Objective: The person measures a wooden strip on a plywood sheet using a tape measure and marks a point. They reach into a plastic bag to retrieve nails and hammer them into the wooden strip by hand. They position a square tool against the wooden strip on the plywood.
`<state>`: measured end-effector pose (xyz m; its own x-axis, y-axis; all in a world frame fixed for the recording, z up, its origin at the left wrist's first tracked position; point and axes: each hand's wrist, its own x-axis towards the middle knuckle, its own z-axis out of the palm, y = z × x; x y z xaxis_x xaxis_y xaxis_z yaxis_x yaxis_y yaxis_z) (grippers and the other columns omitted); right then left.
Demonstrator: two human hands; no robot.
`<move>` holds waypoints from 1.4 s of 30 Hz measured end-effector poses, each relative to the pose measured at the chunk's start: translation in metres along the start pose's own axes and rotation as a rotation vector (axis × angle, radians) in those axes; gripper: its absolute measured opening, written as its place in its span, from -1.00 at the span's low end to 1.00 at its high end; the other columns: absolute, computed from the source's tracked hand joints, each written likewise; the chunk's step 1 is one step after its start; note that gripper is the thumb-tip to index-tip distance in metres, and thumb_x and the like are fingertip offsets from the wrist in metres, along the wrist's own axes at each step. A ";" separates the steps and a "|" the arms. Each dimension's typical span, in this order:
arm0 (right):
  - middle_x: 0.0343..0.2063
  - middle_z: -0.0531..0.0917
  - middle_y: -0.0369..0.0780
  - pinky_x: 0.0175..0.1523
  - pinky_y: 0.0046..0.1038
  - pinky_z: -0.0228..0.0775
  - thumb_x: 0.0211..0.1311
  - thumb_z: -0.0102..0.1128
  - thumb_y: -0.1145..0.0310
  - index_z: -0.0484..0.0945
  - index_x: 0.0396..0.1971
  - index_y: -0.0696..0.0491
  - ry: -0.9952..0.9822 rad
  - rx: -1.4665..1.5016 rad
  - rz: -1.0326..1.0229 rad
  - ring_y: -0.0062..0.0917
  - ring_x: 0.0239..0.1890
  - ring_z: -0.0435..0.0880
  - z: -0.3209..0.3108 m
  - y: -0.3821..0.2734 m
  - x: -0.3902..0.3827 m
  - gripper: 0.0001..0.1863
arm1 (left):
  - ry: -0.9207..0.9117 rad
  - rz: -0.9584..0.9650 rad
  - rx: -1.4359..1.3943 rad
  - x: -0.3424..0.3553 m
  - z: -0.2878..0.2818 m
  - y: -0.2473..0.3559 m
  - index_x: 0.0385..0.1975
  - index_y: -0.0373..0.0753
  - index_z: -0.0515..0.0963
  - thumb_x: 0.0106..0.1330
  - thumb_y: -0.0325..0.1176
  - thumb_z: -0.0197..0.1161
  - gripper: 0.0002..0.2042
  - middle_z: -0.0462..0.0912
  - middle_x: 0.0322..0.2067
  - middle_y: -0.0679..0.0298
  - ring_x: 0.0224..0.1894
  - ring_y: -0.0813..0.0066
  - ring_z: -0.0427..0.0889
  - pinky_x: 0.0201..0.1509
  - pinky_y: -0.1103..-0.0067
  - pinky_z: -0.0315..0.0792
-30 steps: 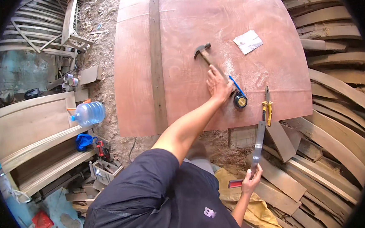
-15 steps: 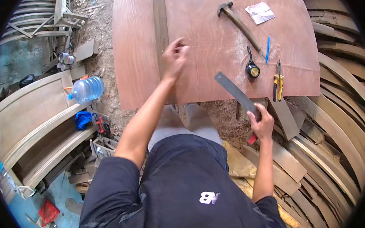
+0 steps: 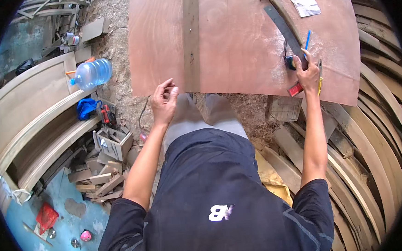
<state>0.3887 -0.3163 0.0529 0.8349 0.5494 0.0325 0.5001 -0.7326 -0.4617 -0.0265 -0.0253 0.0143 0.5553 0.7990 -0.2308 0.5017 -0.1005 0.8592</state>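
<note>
A dark, flat blade with a red end piece, apparently a try square [image 3: 281,26], lies over the right part of the reddish wooden panel [image 3: 247,53]. My right hand [image 3: 308,75] is on its lower end, with fingers around it. Beside that hand are the tape measure [image 3: 289,62], partly covered, a blue pencil-like stick [image 3: 307,40], and yellow-handled pliers [image 3: 320,85], mostly hidden. A claw hammer [image 3: 278,3] rests along the blade's upper side. My left hand [image 3: 164,102] hovers by the panel's near edge, empty, fingers loosely curled and apart.
A brown wooden strip [image 3: 191,38] runs across the panel. Folded paper [image 3: 305,5] lies at its far right. Curved boards [image 3: 364,161] are stacked to the right. On the left are a water bottle [image 3: 92,74], a wooden bench frame [image 3: 35,131] and offcuts [image 3: 105,179].
My right hand has carried the try square forward and right onto the panel, beside the hammer. My left hand has drawn back toward me, off the panel's middle. The view has shifted.
</note>
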 end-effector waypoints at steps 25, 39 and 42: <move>-0.25 0.77 -0.19 -0.23 -0.23 0.63 0.33 0.39 -0.03 0.69 0.07 -0.06 -0.450 -0.030 -0.580 -0.19 -0.29 0.78 0.064 -0.045 -0.021 -0.54 | -0.002 0.237 0.302 0.010 0.042 0.002 0.27 -0.25 0.57 0.14 -0.11 0.65 -0.30 0.67 0.01 0.14 -0.02 0.27 0.70 0.11 0.40 0.61; -0.13 0.78 -0.09 -0.05 -0.16 0.62 0.40 0.31 -0.04 0.63 0.12 -0.01 -0.478 0.068 -0.686 -0.09 -0.12 0.77 0.080 -0.030 -0.019 -0.51 | -0.030 0.173 0.290 0.000 0.044 -0.005 0.26 -0.24 0.58 0.10 -0.12 0.67 -0.29 0.67 0.02 0.15 -0.02 0.29 0.70 0.11 0.41 0.61; -0.14 0.77 -0.06 -0.05 -0.16 0.62 0.40 0.33 -0.01 0.63 0.10 0.02 -0.560 0.043 -0.627 -0.07 -0.09 0.76 0.086 -0.038 -0.006 -0.53 | -0.023 0.170 0.295 0.010 0.041 -0.008 0.26 -0.24 0.58 0.11 -0.13 0.67 -0.30 0.67 0.02 0.15 -0.01 0.29 0.70 0.10 0.40 0.61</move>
<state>0.3454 -0.2572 -0.0060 0.1619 0.9761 -0.1451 0.8145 -0.2152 -0.5389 0.0022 -0.0412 -0.0137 0.6606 0.7427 -0.1092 0.5691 -0.4006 0.7181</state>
